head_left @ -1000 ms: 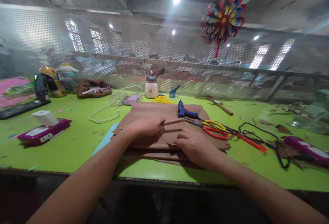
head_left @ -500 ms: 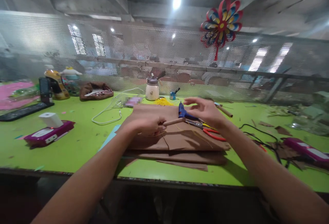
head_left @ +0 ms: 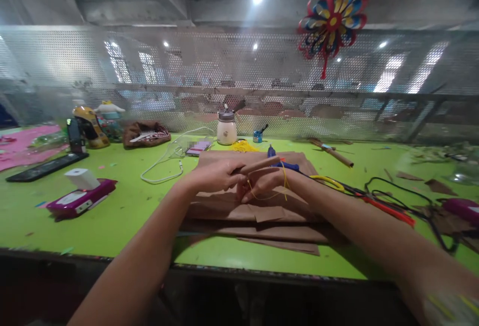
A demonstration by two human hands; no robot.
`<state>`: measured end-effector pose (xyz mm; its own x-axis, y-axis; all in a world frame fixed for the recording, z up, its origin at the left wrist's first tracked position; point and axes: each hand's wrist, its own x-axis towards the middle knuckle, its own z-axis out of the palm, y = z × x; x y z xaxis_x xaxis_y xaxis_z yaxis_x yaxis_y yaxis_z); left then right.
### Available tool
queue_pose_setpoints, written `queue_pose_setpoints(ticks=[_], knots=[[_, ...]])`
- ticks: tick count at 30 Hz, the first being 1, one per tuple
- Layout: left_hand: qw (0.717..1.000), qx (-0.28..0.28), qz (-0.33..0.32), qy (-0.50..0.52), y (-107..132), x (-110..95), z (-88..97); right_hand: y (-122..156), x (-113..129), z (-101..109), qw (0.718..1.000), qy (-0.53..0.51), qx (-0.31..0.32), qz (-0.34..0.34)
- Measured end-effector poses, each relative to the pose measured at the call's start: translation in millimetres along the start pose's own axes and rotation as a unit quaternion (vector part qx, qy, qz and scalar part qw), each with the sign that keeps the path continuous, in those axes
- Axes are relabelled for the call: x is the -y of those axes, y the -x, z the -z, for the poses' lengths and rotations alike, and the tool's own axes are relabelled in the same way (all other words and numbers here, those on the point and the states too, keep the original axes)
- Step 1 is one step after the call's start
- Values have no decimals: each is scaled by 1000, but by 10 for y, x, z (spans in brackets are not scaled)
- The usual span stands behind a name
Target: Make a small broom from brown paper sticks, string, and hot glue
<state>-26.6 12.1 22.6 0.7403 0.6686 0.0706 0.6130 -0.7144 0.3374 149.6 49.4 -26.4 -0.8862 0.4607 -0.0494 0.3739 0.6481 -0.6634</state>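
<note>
My left hand [head_left: 220, 176] is closed on a thin brown paper roll [head_left: 262, 165], which points right and slightly up. A thin yellow string [head_left: 285, 179] runs from the fingertips and loops over my right hand [head_left: 265, 182]. That hand has its fingers pinched right beside the left fingertips, on the string as far as I can see; their exact contact is partly hidden. Below both hands lies a stack of brown paper [head_left: 224, 211]. Just behind the right hand, a blue glue gun [head_left: 288, 165] rests on the paper, partly covered.
Right of the paper lie a red-handled tool [head_left: 389, 210], a black cable [head_left: 396, 194] and another brown roll [head_left: 339, 156]. Yellow string [head_left: 242, 146], a jar [head_left: 226, 130] and a phone [head_left: 198, 147] stand behind. A purple power strip [head_left: 84, 200] sits left on the green table [head_left: 127, 231].
My right hand has moved down and left from beside the glue gun to my left fingertips. The red-handled tool now lies farther right, off the paper. The left hand keeps the roll.
</note>
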Motion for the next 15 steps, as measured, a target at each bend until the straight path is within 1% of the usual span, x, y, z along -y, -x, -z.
queue_pose_setpoints(ticks=[1, 3, 8, 11, 15], knots=[[1000, 8, 3, 6, -1, -2, 7, 8, 9, -30, 1000, 18, 4, 7], [1000, 19, 6, 21, -7, -12, 15, 50, 31, -57, 999, 46, -9, 10], [995, 19, 2, 99, -24, -33, 4, 134, 99, -39, 997, 48, -59, 1], [994, 26, 0, 107, -26, -36, 7, 137, 86, -56, 996, 2, -89, -13], [998, 9, -11, 59, -31, -24, 6, 180, -11, -72, 990, -84, -110, -34]])
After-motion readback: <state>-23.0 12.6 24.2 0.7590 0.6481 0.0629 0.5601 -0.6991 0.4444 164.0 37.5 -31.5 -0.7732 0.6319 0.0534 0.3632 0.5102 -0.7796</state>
